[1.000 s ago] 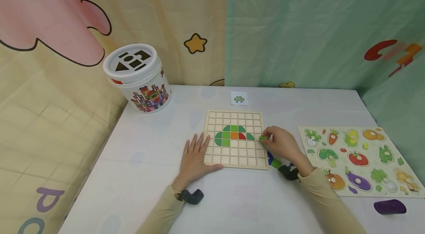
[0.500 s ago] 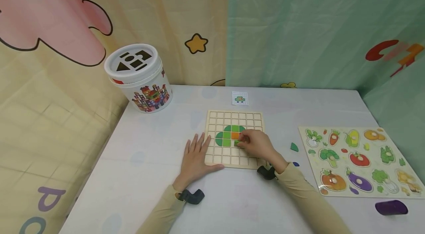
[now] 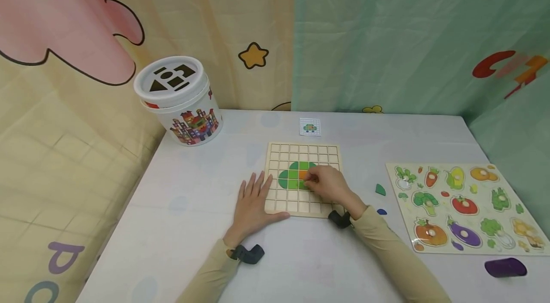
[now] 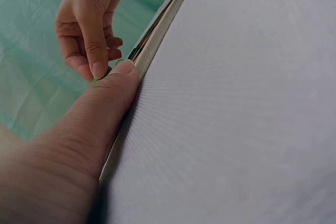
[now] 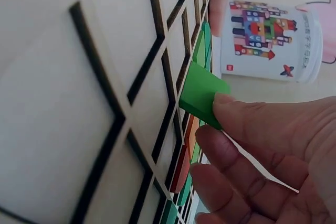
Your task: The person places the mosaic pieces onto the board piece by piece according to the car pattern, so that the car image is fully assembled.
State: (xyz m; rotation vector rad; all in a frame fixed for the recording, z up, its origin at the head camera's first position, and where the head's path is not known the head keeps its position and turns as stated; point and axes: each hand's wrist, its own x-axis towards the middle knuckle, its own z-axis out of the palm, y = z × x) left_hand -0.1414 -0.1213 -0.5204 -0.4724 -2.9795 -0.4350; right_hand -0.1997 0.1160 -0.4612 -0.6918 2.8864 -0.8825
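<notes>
Open table [image 3: 180,207] left of grid board [image 3: 275,150]; bare strip along near edge too. Left hand [image 3: 253,203] flat on board's left edge, blocking that side. Right hand [image 3: 328,183] over board middle, pinching green tile [image 5: 202,93]. Bucket [image 3: 182,102] at far left corner, card [image 3: 310,127] behind board. Loose pieces [image 3: 380,190] between board and vegetable puzzle [image 3: 461,207], narrowing right-hand gap.

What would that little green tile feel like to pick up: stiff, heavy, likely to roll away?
The green tile looks stiff: its edges stay flat and square in the right hand, which pinches it by the fingertips. It is probably light, since a fingertip pinch carries it. With flat faces it should lie still rather than roll, and seat squarely in the grid board.
</notes>
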